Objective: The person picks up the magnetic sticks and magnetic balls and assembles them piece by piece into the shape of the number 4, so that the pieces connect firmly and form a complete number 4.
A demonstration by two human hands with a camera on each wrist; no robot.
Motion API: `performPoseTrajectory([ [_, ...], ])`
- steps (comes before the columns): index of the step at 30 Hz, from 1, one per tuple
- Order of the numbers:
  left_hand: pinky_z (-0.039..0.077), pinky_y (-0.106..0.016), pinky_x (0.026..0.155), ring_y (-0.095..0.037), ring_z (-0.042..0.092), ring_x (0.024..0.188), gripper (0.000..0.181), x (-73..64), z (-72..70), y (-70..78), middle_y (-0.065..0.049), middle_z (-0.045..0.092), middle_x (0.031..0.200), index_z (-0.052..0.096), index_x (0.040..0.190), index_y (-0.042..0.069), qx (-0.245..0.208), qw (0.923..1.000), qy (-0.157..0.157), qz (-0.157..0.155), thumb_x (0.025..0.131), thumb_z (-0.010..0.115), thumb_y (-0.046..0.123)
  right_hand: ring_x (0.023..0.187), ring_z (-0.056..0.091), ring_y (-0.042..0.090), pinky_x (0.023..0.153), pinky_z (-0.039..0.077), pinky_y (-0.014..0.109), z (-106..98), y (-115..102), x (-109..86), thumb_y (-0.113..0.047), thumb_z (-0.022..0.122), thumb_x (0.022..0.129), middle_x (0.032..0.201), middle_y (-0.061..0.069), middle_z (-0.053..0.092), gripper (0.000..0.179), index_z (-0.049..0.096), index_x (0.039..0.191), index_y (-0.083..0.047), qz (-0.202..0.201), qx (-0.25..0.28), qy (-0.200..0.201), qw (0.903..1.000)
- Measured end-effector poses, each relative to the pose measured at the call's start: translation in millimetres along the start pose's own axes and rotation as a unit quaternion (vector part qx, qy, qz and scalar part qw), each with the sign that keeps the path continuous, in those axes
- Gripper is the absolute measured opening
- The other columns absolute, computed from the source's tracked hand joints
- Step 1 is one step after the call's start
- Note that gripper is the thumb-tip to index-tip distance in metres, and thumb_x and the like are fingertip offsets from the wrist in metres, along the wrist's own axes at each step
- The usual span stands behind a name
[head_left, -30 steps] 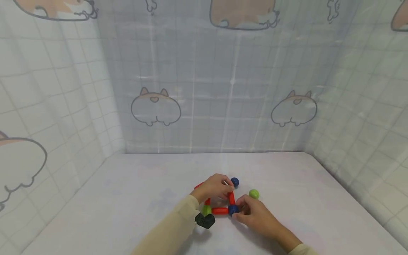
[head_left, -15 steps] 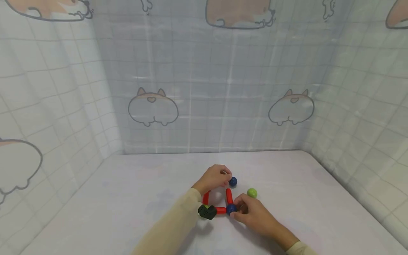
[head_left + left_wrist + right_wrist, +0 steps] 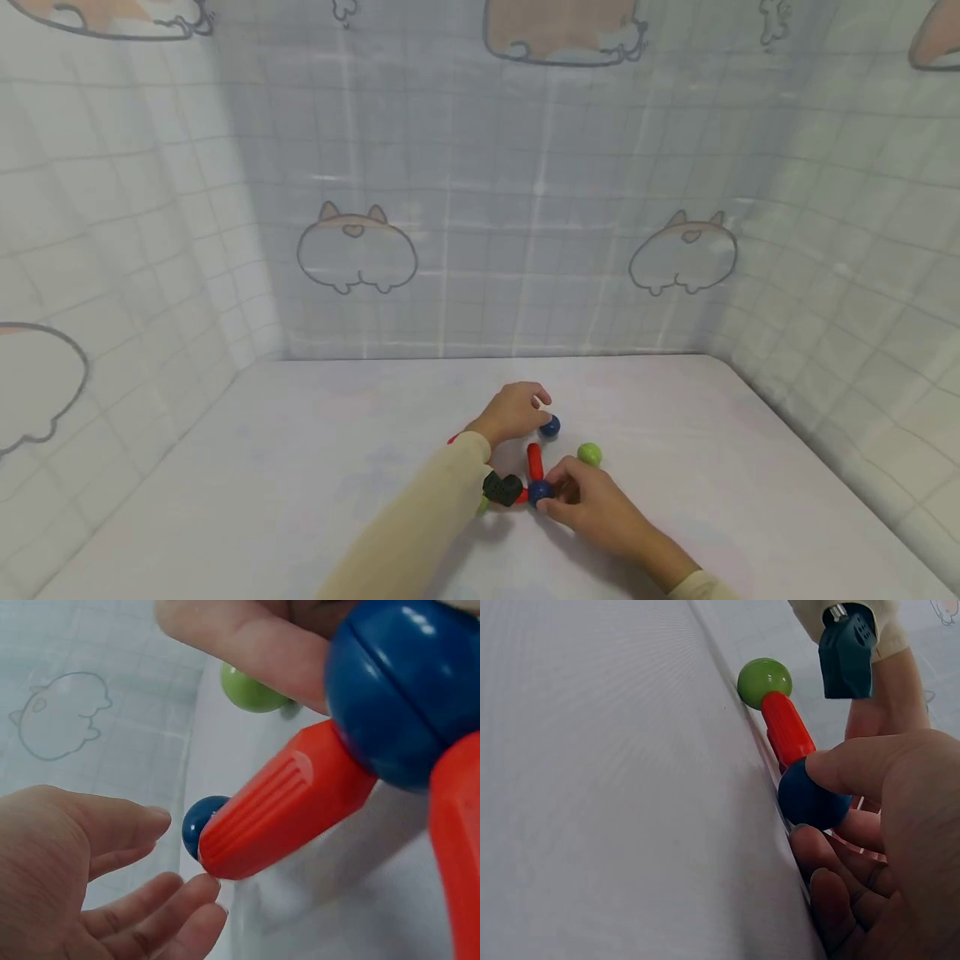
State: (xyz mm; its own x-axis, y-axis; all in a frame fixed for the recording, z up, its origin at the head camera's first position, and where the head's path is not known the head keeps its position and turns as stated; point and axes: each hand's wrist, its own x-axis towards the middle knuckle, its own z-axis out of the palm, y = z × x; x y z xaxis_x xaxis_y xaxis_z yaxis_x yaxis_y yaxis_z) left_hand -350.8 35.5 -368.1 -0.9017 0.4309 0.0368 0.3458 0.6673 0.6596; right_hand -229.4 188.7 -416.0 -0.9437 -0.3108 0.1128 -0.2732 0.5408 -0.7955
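My right hand (image 3: 600, 504) pinches a blue ball (image 3: 810, 796) between thumb and fingers. Two red rods join this ball: one red rod (image 3: 535, 461) points away from me, and the other red rod (image 3: 786, 727) runs left to a green ball (image 3: 763, 682). Beyond them my left hand (image 3: 516, 410) reaches out, thumb and fingers parted, beside a second blue ball (image 3: 550, 426). In the left wrist view, that far ball sits partly behind the rod's free end, with the left fingertips (image 3: 202, 889) close to it. The left forearm covers part of the joined rods in the head view.
A loose green ball (image 3: 589, 454) lies just past the right hand. A dark wrist device (image 3: 502, 489) hangs under the left sleeve. The white table (image 3: 337, 467) ends at a patterned curtain (image 3: 480, 183) behind and at both sides.
My left hand has moved off the rod pointing away, going farther out to the far blue ball, and its fingers have parted. The right hand keeps its pinch on the near blue ball.
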Motion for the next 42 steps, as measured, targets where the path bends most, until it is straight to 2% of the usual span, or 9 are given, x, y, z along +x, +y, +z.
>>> performPoseTrajectory([
  [6, 0.053, -0.035, 0.082, -0.016, 0.061, 0.094, 0.028, 8.7, 3.2, 6.0, 0.0, 0.068, 0.105, 0.071, 0.119, 0.016, 0.05, 0.9986, -0.014, 0.005, 0.092, 0.07, 0.022, 0.081, 0.061, 0.014, 0.07, 0.053, 0.025, 0, 1, 2.6, -0.027, 0.077, 0.088, 0.095, -0.005, 0.065, 0.026, 0.062, 0.104, -0.012, 0.004, 0.002, -0.012, 0.9999],
  [11, 0.051, -0.04, 0.086, -0.016, 0.058, 0.096, 0.021, 12.2, 4.5, 16.1, 0.004, 0.066, 0.109, 0.075, 0.11, 0.024, 0.072, 0.9959, -0.055, -0.01, 0.09, 0.072, 0.027, 0.079, 0.062, 0.011, 0.07, 0.053, 0.025, 0, 3, 0.8, -0.028, 0.075, 0.089, 0.093, -0.007, 0.065, 0.024, 0.062, 0.103, -0.014, -0.015, -0.008, -0.003, 0.9998],
  [15, 0.05, -0.04, 0.083, -0.016, 0.058, 0.092, 0.012, 9.8, 5.6, 18.4, 0.007, 0.065, 0.101, 0.076, 0.099, 0.027, 0.069, 0.993, -0.092, -0.024, 0.088, 0.075, 0.03, 0.079, 0.061, 0.009, 0.07, 0.052, 0.025, -1, 4, -1.9, -0.028, 0.075, 0.089, 0.091, -0.008, 0.064, 0.023, 0.061, 0.103, -0.015, -0.02, -0.015, 0.004, 0.9997],
  [18, 0.049, -0.035, 0.079, -0.013, 0.057, 0.085, 0.01, 7.8, 6.4, 16.6, 0.009, 0.063, 0.091, 0.076, 0.095, 0.027, 0.068, 0.9918, -0.105, -0.025, 0.087, 0.077, 0.031, 0.078, 0.06, 0.01, 0.069, 0.052, 0.025, -1, 3, -2.4, -0.028, 0.075, 0.09, 0.091, -0.008, 0.064, 0.023, 0.061, 0.103, -0.015, -0.022, -0.017, 0.005, 0.9996],
  [26, 0.048, -0.032, 0.073, -0.013, 0.059, 0.076, 0.013, 7.0, 5.2, 8.5, 0.007, 0.063, 0.09, 0.076, 0.099, 0.022, 0.048, 0.9927, -0.108, -0.024, 0.089, 0.074, 0.03, 0.081, 0.061, 0.014, 0.071, 0.053, 0.025, -1, 0, -0.5, -0.029, 0.076, 0.089, 0.094, -0.005, 0.065, 0.027, 0.061, 0.105, -0.013, 0.01, -0.002, -0.01, 0.9999],
  [32, 0.052, -0.031, 0.075, -0.015, 0.065, 0.074, 0.017, 11.4, 3.2, -4.9, 0.005, 0.068, 0.091, 0.075, 0.106, 0.018, -0.027, 0.9924, -0.119, -0.01, 0.092, 0.071, 0.027, 0.082, 0.06, 0.017, 0.069, 0.052, 0.025, 0, -1, 0.2, -0.03, 0.077, 0.088, 0.093, -0.005, 0.064, 0.028, 0.061, 0.105, -0.013, 0.029, -0.002, -0.014, 0.9995],
  [36, 0.055, -0.033, 0.079, -0.018, 0.067, 0.081, 0.022, 12.1, -0.8, -11.2, 0.002, 0.068, 0.1, 0.073, 0.113, 0.015, -0.089, 0.9884, -0.123, -0.013, 0.094, 0.069, 0.025, 0.081, 0.058, 0.017, 0.068, 0.052, 0.025, 0, -2, 0.5, -0.03, 0.077, 0.088, 0.092, -0.005, 0.063, 0.028, 0.062, 0.105, -0.014, 0.037, -0.005, -0.016, 0.9992],
  [39, 0.057, -0.034, 0.081, -0.02, 0.068, 0.086, 0.027, 12.9, -4.6, -15.1, 0.0, 0.068, 0.106, 0.07, 0.121, 0.012, -0.126, 0.9835, -0.13, -0.002, 0.096, 0.068, 0.023, 0.081, 0.058, 0.017, 0.068, 0.052, 0.025, 0, -3, 0.9, -0.03, 0.077, 0.088, 0.092, -0.005, 0.063, 0.028, 0.062, 0.105, -0.014, 0.038, -0.008, -0.014, 0.9992],
  [42, 0.057, -0.034, 0.083, -0.021, 0.069, 0.089, 0.031, 13.1, -9.1, -18.0, -0.001, 0.069, 0.11, 0.068, 0.126, 0.01, -0.144, 0.9803, -0.135, 0.008, 0.097, 0.067, 0.022, 0.081, 0.059, 0.017, 0.069, 0.052, 0.026, 0, -3, 1.8, -0.029, 0.077, 0.087, 0.092, -0.005, 0.064, 0.028, 0.062, 0.105, -0.013, 0.036, -0.009, -0.012, 0.9992],
])
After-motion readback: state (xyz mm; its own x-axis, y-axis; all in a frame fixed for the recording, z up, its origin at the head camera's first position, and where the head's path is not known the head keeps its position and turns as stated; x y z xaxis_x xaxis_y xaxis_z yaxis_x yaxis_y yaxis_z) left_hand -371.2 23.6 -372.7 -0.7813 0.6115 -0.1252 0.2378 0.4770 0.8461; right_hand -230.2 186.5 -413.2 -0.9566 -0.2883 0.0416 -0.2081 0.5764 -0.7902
